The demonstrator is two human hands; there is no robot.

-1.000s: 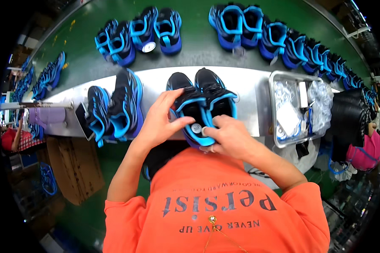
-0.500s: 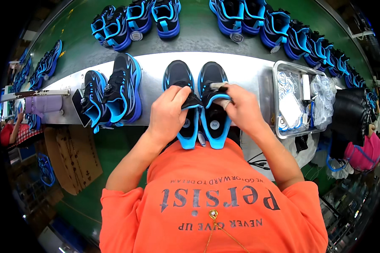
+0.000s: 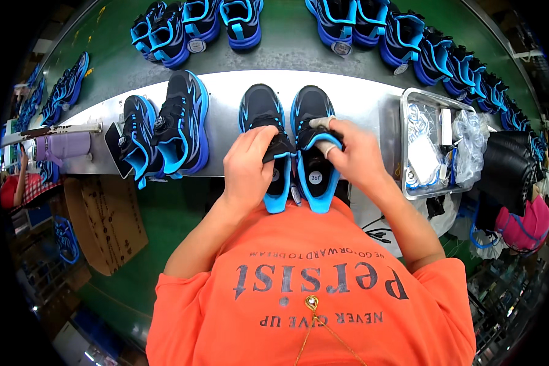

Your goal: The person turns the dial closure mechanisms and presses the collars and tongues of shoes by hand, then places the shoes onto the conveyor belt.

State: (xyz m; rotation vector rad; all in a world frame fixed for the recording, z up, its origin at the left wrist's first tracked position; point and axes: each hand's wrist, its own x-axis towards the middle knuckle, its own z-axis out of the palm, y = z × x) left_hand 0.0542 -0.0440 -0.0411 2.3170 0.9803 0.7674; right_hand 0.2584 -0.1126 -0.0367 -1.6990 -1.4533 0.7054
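In front of me a pair of black-and-blue sneakers stands side by side, toes pointing away, heels over the bench edge. My left hand (image 3: 248, 163) pinches the tongue and collar of the left sneaker (image 3: 260, 105). My right hand (image 3: 355, 150), with light coverings on the thumb and a finger, grips the tongue of the right sneaker (image 3: 311, 105). Inside the right sneaker a round pale mark shows on the insole. My fingers hide part of both openings. Another pair of sneakers (image 3: 183, 125) rests on the bench to the left.
The metal bench (image 3: 372, 110) curves across the front. At its right sits a clear tray (image 3: 404, 152) of plastic wrap and tags. More sneakers (image 3: 401, 39) line the green surface beyond. A cardboard box (image 3: 107, 226) stands lower left, a purple container (image 3: 64, 146) farther left.
The view has shifted slightly. Both hands keep their hold on the tongues, with only small finger movement; the left hand now covers more of the left sneaker's insole.
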